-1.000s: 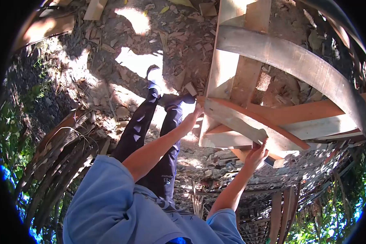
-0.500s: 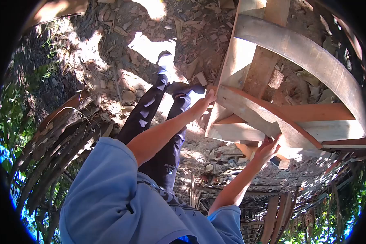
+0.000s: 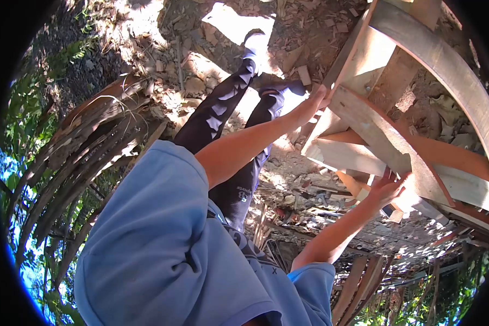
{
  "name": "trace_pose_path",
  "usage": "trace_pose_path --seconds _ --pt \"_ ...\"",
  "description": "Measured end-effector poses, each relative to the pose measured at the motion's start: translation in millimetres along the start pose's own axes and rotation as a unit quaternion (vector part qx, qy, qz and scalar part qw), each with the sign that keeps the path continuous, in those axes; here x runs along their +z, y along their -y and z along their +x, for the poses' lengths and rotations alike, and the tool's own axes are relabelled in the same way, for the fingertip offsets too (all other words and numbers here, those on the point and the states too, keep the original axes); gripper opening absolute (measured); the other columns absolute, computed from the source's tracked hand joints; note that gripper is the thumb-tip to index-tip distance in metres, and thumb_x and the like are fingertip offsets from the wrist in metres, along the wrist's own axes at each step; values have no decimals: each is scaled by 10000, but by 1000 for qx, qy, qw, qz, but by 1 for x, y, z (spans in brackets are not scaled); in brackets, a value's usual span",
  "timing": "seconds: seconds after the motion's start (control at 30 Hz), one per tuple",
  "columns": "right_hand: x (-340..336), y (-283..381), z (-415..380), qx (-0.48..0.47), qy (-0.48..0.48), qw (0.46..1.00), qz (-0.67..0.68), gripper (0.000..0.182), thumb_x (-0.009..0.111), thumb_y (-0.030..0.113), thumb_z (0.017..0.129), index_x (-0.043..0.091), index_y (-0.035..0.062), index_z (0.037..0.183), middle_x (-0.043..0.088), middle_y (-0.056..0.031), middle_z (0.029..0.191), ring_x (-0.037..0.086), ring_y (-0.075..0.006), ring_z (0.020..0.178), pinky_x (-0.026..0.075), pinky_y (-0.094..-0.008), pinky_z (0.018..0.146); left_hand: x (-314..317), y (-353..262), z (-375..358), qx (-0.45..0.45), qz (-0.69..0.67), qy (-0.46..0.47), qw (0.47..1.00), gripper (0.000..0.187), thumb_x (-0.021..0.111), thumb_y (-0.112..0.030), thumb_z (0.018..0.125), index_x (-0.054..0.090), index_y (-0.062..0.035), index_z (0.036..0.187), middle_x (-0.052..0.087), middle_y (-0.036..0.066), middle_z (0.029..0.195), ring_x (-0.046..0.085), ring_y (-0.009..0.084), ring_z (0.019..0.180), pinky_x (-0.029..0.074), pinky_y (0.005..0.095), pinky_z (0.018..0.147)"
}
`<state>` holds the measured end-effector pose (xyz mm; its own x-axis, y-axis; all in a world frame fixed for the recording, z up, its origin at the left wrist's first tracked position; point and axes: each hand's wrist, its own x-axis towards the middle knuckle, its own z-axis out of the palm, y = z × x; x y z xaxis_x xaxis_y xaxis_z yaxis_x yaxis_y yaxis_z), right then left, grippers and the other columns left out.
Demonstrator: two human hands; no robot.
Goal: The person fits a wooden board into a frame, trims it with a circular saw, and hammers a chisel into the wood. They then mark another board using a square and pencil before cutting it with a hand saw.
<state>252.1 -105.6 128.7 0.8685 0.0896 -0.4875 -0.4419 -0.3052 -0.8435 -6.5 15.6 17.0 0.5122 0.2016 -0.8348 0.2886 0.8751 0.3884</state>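
Note:
My left hand (image 3: 316,104) is at the left end of a curved wooden board (image 3: 388,136), where that board meets the upright side board of a wooden frame (image 3: 358,60). Its fingers are closed at the corner, partly hidden by the wood. Farther right and lower, my right hand (image 3: 388,190) grips the lower edge of the same curved board, fingertips against its face. The curved board lies slanted across the frame, over a pale crosspiece (image 3: 350,155).
A wide curved wooden band (image 3: 440,60) arches over the frame's upper right. Wood chips and leaves cover the ground (image 3: 299,179) around my legs (image 3: 217,114). Long dry bark pieces (image 3: 76,146) are heaped at the left. Planks (image 3: 358,288) stand at the lower right.
The frame, the curved board and both hands appear farther right in view, as do my legs. Both hands remain on the wood.

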Motion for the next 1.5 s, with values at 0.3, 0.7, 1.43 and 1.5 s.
trace_pose_path --seconds 0.3,0.7,1.43,1.5 --pt "0 -6 2 -21 21 999 34 592 720 360 920 531 -93 1250 592 -221 1260 606 -361 1133 533 -486 998 5 -12 -10 -2 25 10 1000 1101 91 -863 872 192 -21 1574 260 130 1630 275 313 1489 237 517 1179" --pt "-2 -9 -1 -23 11 999 31 611 719 340 926 439 -86 1263 559 -254 1240 597 -375 1134 560 -491 981 2 -4 -9 -7 22 4 1000 1064 172 -867 873 154 -86 1594 247 98 1639 317 299 1469 335 491 1130" --pt "-30 -30 26 -126 96 987 -39 453 768 402 800 600 8 945 619 -95 896 571 -193 875 464 -337 813 21 -21 0 -45 113 71 990 1209 149 -909 827 132 52 1560 258 201 1594 281 358 1457 284 506 1154" --pt "-29 -33 23 -130 91 987 -14 478 770 432 791 593 9 927 614 -102 895 570 -201 872 464 -341 804 18 -17 5 -43 102 26 994 1177 135 -893 843 163 42 1558 270 190 1592 277 357 1462 287 503 1156"
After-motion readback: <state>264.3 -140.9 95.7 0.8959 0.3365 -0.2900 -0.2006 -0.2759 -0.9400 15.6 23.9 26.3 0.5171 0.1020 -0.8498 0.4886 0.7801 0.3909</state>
